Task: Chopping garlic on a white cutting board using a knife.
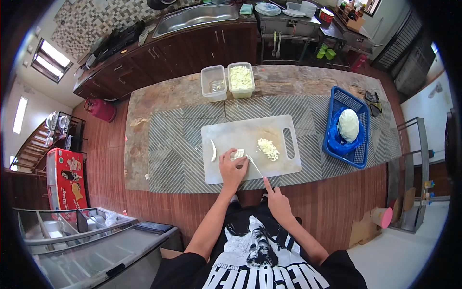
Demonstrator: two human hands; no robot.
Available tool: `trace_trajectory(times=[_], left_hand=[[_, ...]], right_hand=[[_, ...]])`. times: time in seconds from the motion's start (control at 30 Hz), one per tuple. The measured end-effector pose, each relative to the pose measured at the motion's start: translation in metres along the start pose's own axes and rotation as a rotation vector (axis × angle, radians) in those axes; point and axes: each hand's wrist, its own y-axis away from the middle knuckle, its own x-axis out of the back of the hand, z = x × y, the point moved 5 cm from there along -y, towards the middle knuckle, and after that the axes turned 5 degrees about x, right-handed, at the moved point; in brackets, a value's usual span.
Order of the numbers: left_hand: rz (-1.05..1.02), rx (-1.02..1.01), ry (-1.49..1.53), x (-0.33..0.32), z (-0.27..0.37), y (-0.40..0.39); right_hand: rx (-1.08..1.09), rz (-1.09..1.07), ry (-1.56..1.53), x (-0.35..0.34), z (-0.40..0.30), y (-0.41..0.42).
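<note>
A translucent white cutting board (231, 133) lies before me on the table. My left hand (232, 168) presses a small piece of pale cabbage (238, 154) onto it. In my right hand (277, 202) is a kitchen knife (256, 167), its blade close beside that piece and my left fingertips. A heap of finely chopped cabbage (268, 149) sits on the right of the board, near the handle slot. At the left lies a thin curved white strip (213, 150).
Behind the board stand an empty-looking plastic container (213, 85) and one filled with chopped cabbage (241, 77). On the right, a blue basket (329, 133) holds a pale cabbage head (348, 124) on blue plastic. Dark sandals or similar items (373, 103) lie beyond it.
</note>
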Motion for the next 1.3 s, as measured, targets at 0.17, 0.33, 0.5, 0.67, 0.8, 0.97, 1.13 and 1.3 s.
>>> trace_trajectory(times=[0.17, 0.33, 0.5, 0.67, 0.8, 0.97, 1.13, 1.3], left_hand=[[-0.008, 0.027, -0.038, -0.004, -0.002, -0.001], [-0.001, 0.074, -0.001, -0.006, -0.006, -0.003], [0.02, 0.139, -0.013, -0.01, -0.006, 0.0], [0.047, 0.251, -0.021, -0.01, -0.005, 0.004], [0.048, 0.273, -0.042, -0.01, -0.001, 0.005], [0.059, 0.301, -0.059, -0.011, -0.003, 0.006], [0.067, 0.273, -0.066, -0.011, -0.002, 0.007], [0.077, 0.253, -0.081, -0.01, 0.002, 0.008]], right_hand=[[-0.004, 0.016, 0.049, -0.001, -0.012, -0.006], [0.014, 0.073, 0.012, -0.003, -0.011, -0.025], [-0.02, 0.13, -0.071, -0.001, -0.006, -0.018], [-0.061, 0.093, -0.131, -0.001, -0.008, -0.015], [-0.068, 0.075, -0.121, -0.004, -0.007, -0.014], [-0.03, 0.081, -0.116, -0.001, -0.015, -0.014], [-0.046, 0.053, -0.094, -0.006, -0.014, -0.015], [-0.057, 0.092, -0.106, -0.018, -0.012, -0.032]])
